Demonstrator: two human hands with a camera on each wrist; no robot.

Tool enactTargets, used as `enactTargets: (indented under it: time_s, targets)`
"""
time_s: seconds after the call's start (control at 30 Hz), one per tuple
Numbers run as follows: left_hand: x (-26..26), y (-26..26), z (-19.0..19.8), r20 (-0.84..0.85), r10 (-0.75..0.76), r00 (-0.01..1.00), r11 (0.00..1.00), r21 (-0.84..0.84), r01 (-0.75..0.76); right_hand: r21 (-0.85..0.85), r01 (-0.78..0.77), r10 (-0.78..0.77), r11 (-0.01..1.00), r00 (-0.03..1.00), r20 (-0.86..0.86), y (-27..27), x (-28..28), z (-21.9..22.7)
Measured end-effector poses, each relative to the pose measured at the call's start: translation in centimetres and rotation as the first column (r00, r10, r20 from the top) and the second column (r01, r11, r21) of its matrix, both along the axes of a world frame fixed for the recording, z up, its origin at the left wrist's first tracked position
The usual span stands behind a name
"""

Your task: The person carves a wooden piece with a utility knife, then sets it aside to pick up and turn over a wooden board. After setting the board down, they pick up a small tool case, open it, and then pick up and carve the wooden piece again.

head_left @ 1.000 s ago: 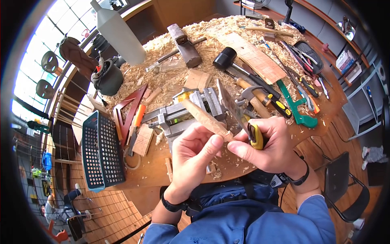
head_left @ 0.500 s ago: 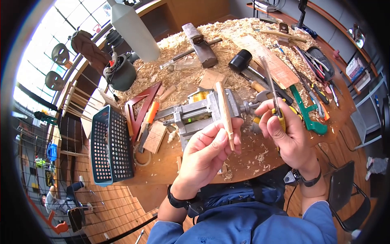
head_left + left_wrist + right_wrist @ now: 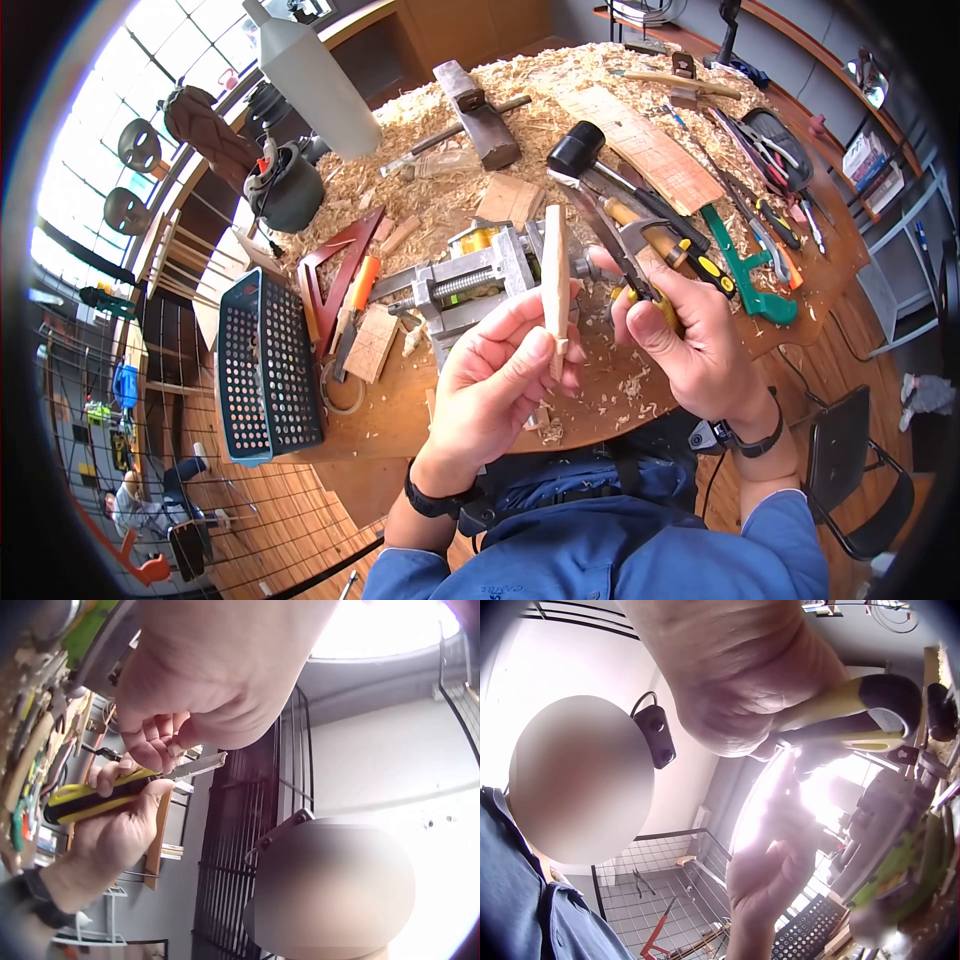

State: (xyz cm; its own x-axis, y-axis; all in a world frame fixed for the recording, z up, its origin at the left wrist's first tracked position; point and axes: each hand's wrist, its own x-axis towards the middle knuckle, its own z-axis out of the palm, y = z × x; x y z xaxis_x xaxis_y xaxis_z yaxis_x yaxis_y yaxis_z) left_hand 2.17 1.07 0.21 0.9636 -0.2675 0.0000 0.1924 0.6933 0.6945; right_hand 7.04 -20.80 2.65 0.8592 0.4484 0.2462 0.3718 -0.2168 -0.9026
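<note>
My left hand (image 3: 500, 365) pinches a whittled wooden stick (image 3: 557, 250) near its lower end. The stick points upward, and a narrower, notched part shows by the thumb. To its right, my right hand (image 3: 705, 350) grips a knife (image 3: 97, 802) with a yellow and black handle. The blade (image 3: 626, 262) slants up and to the left, apart from the stick in the head view. Behind the stick, a grey metal vise (image 3: 450, 315) stands at the front of the workbench (image 3: 390, 430).
A perforated basket (image 3: 265, 370) stands at the bench's left edge, near a red-brown square (image 3: 335, 270) and an orange-handled tool (image 3: 365, 285). A black mallet (image 3: 576, 148), a green-handled saw (image 3: 745, 270) and a wooden plane (image 3: 480, 120) lie among wood shavings (image 3: 430, 210).
The hands have moved apart, and the right thumb is off the stick. The stick has turned from slanting to nearly upright. Since half a second ago, the blade has tilted left towards it.
</note>
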Motion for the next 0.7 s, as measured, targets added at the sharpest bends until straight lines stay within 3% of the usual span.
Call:
enactTargets:
  time_s: [0.03,0.07,0.13,0.23,0.5,0.63,0.7]
  targets:
    - [-0.1,-0.1,0.1,-0.003,0.050,0.999,0.990,0.131,-0.049,0.010,0.002,-0.002,1.000,0.998,-0.064,0.0,-0.2,0.6]
    - [-0.1,-0.3,0.0,-0.003,0.047,0.999,0.991,0.129,-0.047,0.019,0.006,-0.003,1.000,0.992,-0.127,0.1,-0.3,0.9]
    - [-0.3,-0.9,-0.2,0.215,0.181,0.960,0.855,0.447,-0.262,0.072,0.008,0.002,0.997,0.990,-0.143,0.3,-0.3,0.8]
    - [-0.4,-1.2,-0.7,0.311,0.153,0.938,0.805,0.511,-0.300,0.165,0.058,-0.028,0.985,0.983,-0.181,0.9,-0.5,0.5]
    - [-0.5,-1.3,-0.7,0.306,0.043,0.951,0.792,0.570,-0.219,0.219,0.155,-0.068,0.963,0.931,-0.358,0.5,0.5,0.3]
    - [-0.3,-1.2,-0.6,0.293,0.011,0.956,0.782,0.593,-0.191,0.278,0.156,-0.055,0.948,0.939,-0.341,0.4,0.8,-0.3]
    - [0.0,-1.1,-0.7,0.412,0.034,0.911,0.677,0.661,-0.324,0.292,0.191,-0.078,0.937,0.931,-0.357,0.4,0.9,-0.2]
